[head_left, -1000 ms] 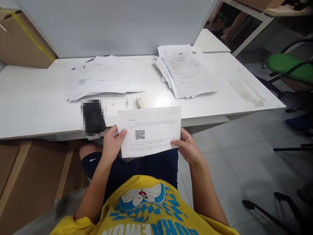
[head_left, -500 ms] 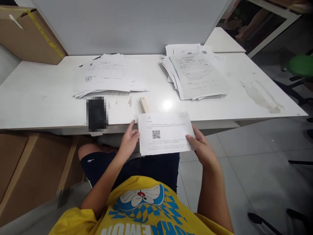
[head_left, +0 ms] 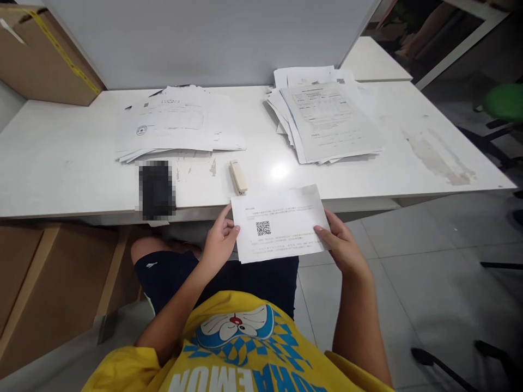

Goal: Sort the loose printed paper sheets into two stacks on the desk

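Note:
A printed sheet of paper (head_left: 281, 226) with a QR code is held over my lap, at the front edge of the desk. My left hand (head_left: 221, 234) pinches its left edge, thumb on top and fingers partly behind. On the opposite side my right hand (head_left: 340, 239) grips the right edge, its thumb lying on the print and the other fingers under the sheet. Whether more than one sheet is in my hands I cannot tell. Just beyond the paper, a cream stapler (head_left: 238, 177) lies on the desk.
On the white desk (head_left: 408, 179) lie a left paper stack (head_left: 171, 125) and a right paper stack (head_left: 330, 122). A blurred-out black object (head_left: 157, 190) sits at the front edge. A cardboard box (head_left: 49, 60) stands back left, a grey partition (head_left: 212, 43) behind. A green stool (head_left: 506, 102) is at right.
The paper has tilted and come slightly toward me, its left side lower, still between both hands. More of the stapler shows now. The whole view has shifted a little.

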`<state>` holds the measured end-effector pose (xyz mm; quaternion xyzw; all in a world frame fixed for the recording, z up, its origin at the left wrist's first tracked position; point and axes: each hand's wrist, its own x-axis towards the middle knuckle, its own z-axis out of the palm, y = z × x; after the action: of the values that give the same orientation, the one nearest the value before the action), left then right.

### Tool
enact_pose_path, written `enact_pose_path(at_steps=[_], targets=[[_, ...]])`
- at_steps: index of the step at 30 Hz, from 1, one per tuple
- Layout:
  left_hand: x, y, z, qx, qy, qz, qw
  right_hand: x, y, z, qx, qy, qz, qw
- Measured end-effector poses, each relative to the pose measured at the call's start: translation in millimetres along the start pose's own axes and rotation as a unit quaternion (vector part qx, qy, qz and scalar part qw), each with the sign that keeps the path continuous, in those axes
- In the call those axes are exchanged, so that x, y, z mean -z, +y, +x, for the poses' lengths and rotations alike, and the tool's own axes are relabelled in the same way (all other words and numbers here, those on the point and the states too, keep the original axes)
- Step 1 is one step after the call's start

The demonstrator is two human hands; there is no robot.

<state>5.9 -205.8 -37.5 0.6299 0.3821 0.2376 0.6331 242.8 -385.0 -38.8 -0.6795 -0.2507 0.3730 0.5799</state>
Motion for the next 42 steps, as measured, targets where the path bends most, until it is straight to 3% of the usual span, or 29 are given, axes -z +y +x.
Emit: enact_pose_path(at_steps=[4,7,9,11,13,15,18,22,31,34,38,42], targets=[[0.3,1,12,-0.012,0.006,0.044,0.999,-1,3,14,0.025,-0.005,0.004,1.000],[2.3,2,13,-0.052,0.059,0.167,0.983,1,3,23,0.018,-0.018,0.016,1.000],[4.5,9,13,-0.126,0.123,0.292,0.940,4,2,27,0.001,-0.016,0.028,0.999],[7.2,21,17,-0.226,0.147,0.395,0.878,7,0,29,-0.015,-0.011,0.042,0.999],[10.5,33,28,-0.313,0.099,0.450,0.831,9,-1,30,-0.021,-0.008,0.051,0.998],[14.5,41,43,-0.363,0.019,0.465,0.807,10,-1,30,-0.018,-0.006,0.052,0.998],[19.7,38,63,-0.378,-0.041,0.433,0.817,9,-2,30,-0.016,-0.008,0.049,0.999],[23.1,27,72,-0.386,-0.019,0.400,0.831,6,-6,27,-0.027,-0.023,0.049,0.998],[29.4,28,72,-0.396,-0.032,0.491,0.775,1,-12,26,-0.033,-0.001,0.046,0.998],[30.8,28,74,-0.406,-0.024,0.492,0.770,6,-20,22,-0.034,0.006,0.015,0.999],[34.6,28,82,-0.411,-0.037,0.475,0.777,26,-45,10,0.061,0.051,-0.004,0.997],[39.4,26,92,-0.414,-0.051,0.424,0.804,48,-66,30,0.186,0.176,0.007,0.967]])
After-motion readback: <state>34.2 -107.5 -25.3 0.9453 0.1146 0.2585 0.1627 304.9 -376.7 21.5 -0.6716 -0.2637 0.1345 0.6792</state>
